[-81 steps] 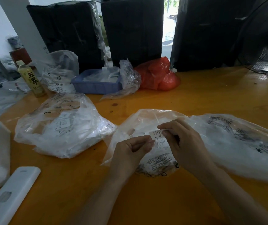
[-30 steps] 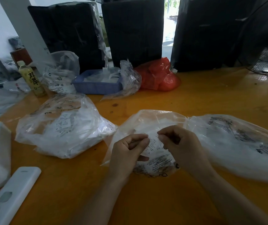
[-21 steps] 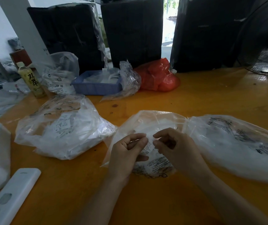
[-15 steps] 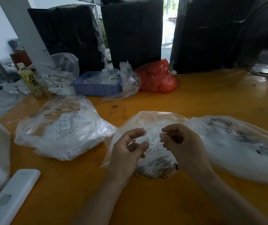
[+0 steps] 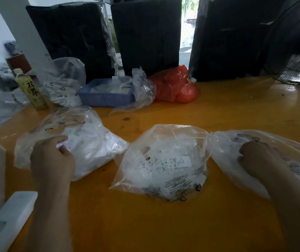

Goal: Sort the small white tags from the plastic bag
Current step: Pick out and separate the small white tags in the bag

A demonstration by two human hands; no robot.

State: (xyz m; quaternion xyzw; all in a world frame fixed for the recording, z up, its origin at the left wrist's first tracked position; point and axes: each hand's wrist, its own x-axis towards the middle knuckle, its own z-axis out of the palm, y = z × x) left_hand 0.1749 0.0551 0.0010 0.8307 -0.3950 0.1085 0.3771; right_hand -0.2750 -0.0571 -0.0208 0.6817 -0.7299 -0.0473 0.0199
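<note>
Your left hand (image 5: 53,159) rests with curled fingers on the lower-left bag (image 5: 76,140); whether it grips is unclear. Your right hand (image 5: 260,159) likewise on the right-hand bag (image 5: 254,139). Centre bag (image 5: 165,160) of tags (image 5: 171,163) lies untouched on the bench (image 5: 236,113).

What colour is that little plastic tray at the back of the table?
Blue: the small plastic tray, seen in the head view.

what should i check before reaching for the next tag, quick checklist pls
1. Middle bag mouth open, tags showing: ok.
2. Left hand free: cannot tell; it is at the left bag, fingers curled, a tag possibly in them.
3. Right hand free: cannot tell; curled at the right bag, fingertips hidden.
4. Both side bags within reach: ok.
5. Table in front of the middle bag free to work on: ok.
</note>
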